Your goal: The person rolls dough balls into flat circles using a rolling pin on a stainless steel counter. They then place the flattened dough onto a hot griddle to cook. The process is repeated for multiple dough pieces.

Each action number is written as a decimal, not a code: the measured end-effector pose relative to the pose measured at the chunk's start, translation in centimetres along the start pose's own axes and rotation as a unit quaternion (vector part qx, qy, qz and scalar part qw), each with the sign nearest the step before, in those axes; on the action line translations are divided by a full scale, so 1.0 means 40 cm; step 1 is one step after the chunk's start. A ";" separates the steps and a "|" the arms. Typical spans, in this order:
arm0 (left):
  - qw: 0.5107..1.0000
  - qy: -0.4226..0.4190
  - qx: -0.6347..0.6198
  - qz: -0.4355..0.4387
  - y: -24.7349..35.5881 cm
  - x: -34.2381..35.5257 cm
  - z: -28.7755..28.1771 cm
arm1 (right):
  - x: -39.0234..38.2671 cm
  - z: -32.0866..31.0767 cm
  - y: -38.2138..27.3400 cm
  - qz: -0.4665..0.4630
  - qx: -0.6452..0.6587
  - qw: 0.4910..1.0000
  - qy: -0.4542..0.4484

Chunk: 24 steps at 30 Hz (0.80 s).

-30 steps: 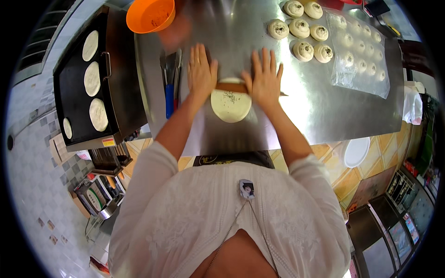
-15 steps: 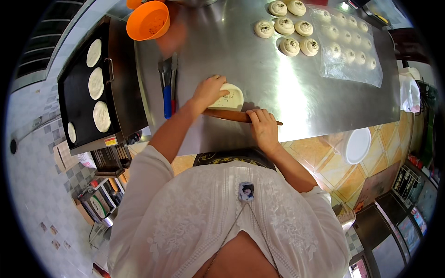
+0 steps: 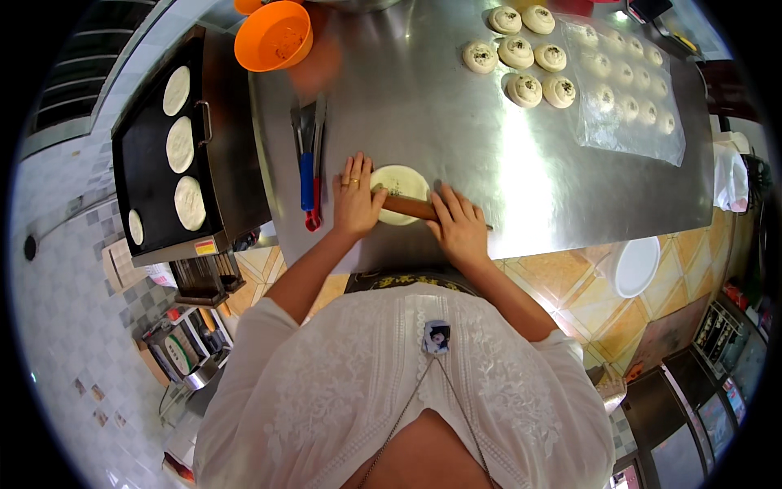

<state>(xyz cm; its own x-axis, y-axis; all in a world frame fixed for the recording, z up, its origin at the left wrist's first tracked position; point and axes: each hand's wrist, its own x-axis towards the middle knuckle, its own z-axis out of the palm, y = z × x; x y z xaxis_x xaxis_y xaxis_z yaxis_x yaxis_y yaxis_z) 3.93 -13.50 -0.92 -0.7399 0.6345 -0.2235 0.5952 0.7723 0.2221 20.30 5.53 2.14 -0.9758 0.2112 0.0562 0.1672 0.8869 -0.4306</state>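
A round, flat disc of dough (image 3: 401, 178) with dark specks lies on the steel table in front of me. Across it rests a wooden rolling pin (image 3: 410, 206), slanting down to the right. My left hand (image 3: 356, 196) is over the pin's left end, its fingers stretched forward beside the dough and its thumb along the pin. My right hand (image 3: 459, 224) covers the pin near its right end, fingers laid over it; the thin tip pokes out past the hand. Both palms hide parts of the pin.
Blue- and red-handled tongs (image 3: 307, 175) lie left of my hands. A black griddle (image 3: 155, 204) with several flat doughs stands further left. An orange bowl (image 3: 274, 37) sits far left; several dough buns (image 3: 524, 90) are far right, others under a plastic sheet (image 3: 627, 140).
My left hand has moved from the dough's edge onto the rolling pin. The pin has gone from the dough's near edge to across it. The whole view has shifted slightly.
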 end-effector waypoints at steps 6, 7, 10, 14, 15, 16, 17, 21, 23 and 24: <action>0.985 0.161 -0.061 0.023 -0.013 0.276 -0.044 | 0.290 0.031 0.076 0.103 -0.076 0.985 0.112; 0.989 0.131 -0.067 0.035 -0.025 0.233 -0.037 | 0.249 0.039 0.060 0.068 -0.050 0.994 0.076; 0.993 0.058 -0.077 0.070 -0.042 -0.005 0.023 | -0.005 0.041 -0.029 0.027 0.013 0.991 -0.133; 0.993 0.071 -0.079 0.052 -0.020 0.061 -0.002 | 0.046 0.049 -0.001 0.047 -0.018 0.997 -0.065; 0.988 0.121 -0.089 0.038 -0.019 0.162 -0.019 | 0.134 0.058 0.036 0.061 -0.029 0.998 0.012; 0.981 0.168 -0.098 0.026 -0.021 0.238 -0.035 | 0.234 0.044 0.066 0.081 -0.030 0.994 0.064; 0.980 0.173 -0.095 0.030 -0.018 0.273 -0.042 | 0.283 0.028 0.078 0.108 -0.032 0.987 0.116; 0.986 0.121 -0.087 0.081 -0.041 0.192 -0.014 | 0.180 0.057 0.052 0.046 -0.011 0.997 0.063; 0.990 0.064 -0.085 0.091 -0.035 0.081 -0.006 | 0.026 0.076 -0.002 0.026 0.000 1.000 -0.010; 0.993 0.040 -0.086 0.071 -0.023 0.039 -0.013 | -0.011 0.062 -0.022 0.023 -0.001 1.000 0.020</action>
<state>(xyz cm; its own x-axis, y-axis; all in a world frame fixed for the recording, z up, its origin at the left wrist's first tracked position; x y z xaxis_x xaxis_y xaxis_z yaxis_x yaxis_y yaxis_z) 2.06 -13.23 -1.00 -0.6792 0.7267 -0.1031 0.6382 0.6541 0.4061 20.23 3.64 0.25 -0.9606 0.2683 0.0723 0.2125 0.8770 -0.4310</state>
